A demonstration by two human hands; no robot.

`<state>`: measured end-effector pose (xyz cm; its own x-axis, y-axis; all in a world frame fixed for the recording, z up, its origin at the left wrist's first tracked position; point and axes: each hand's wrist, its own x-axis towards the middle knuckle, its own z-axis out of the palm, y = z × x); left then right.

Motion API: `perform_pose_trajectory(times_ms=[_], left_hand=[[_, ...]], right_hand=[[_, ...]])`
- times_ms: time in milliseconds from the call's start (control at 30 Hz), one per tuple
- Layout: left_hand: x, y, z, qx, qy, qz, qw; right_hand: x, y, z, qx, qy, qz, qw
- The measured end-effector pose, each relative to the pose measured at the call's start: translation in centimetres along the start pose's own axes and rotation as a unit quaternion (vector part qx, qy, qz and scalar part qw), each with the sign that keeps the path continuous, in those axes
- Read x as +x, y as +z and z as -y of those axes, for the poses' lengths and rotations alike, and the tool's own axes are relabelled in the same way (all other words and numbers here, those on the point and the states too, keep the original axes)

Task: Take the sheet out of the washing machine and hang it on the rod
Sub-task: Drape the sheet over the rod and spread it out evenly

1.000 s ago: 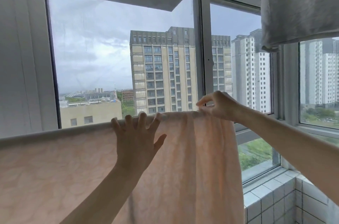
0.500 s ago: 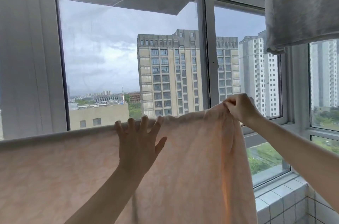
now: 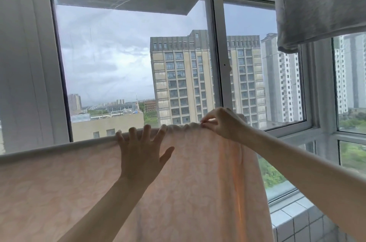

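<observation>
A pale peach patterned sheet (image 3: 59, 188) hangs over a horizontal rod, which it covers along its whole top fold, in front of the window. My left hand (image 3: 141, 154) lies flat against the sheet with fingers spread, fingertips at the top fold. My right hand (image 3: 221, 123) pinches the bunched top edge of the sheet near its right end. The sheet's right side falls in loose vertical folds (image 3: 237, 192).
A grey cloth (image 3: 316, 4) hangs from above at the top right. Behind the sheet stands a large window with a white frame (image 3: 217, 53). A white tiled ledge (image 3: 297, 220) sits low at the right.
My right hand moved left along the top fold and now pinches it with fingertips; the edge there is more bunched. My left hand stays spread on the sheet.
</observation>
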<state>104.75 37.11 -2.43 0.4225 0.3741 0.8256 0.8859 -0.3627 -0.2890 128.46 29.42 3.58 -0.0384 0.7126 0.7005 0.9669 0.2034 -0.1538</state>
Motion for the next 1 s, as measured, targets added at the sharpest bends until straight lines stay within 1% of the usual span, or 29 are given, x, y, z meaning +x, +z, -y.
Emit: perform_pose_trajectory(times_ms=[67,133,233,367,467,567,667,733,800,867,933,1000], left_hand=[[-0.1,-0.3,0.3,0.001,-0.002,0.012,1.000],[-0.1,-0.5,0.6,0.004,-0.006,0.025,1.000],[-0.3,-0.8,0.5,0.016,-0.009,0.039,0.999],[0.1,-1.6,-0.8,0.021,-0.026,0.062,0.998],[0.5,-2.3,-2.4,0.008,-0.041,0.081,0.996],[0.8,-2.4,-4.8,-0.002,-0.006,0.079,0.997],[1.5,-2.7,-7.5,-0.038,0.015,0.072,0.997],[2.0,-2.7,-8.8,-0.044,0.025,0.082,0.995],[2.7,-2.3,-9.7,-0.045,0.040,0.096,0.994],[3.2,-2.2,-10.4,-0.044,0.045,0.085,0.994],[3.7,-2.0,-10.7,-0.046,0.043,0.081,0.995],[4.1,-1.6,-10.6,-0.047,0.040,0.082,0.995]], right_hand=[[0.3,0.6,0.1,0.030,-0.004,-0.031,0.999],[0.4,0.4,0.0,0.046,0.015,-0.065,0.997],[0.6,-0.2,-0.8,0.049,0.031,-0.090,0.994],[-0.3,-0.4,-2.0,0.041,0.031,-0.070,0.996],[-1.0,-0.6,-2.8,0.078,0.033,-0.060,0.995],[-1.2,-0.5,-3.2,0.107,0.035,-0.061,0.992],[-1.5,-0.2,-3.0,0.115,0.032,-0.067,0.991],[-1.7,-0.1,-3.0,0.100,0.029,-0.059,0.993],[-1.6,-0.2,-2.9,0.065,0.014,-0.033,0.997],[-1.2,-0.9,-2.7,0.046,0.002,-0.002,0.999],[-1.0,-1.8,-3.3,0.032,0.021,-0.005,0.999],[-1.0,-2.5,-4.7,-0.011,0.063,-0.012,0.998]])
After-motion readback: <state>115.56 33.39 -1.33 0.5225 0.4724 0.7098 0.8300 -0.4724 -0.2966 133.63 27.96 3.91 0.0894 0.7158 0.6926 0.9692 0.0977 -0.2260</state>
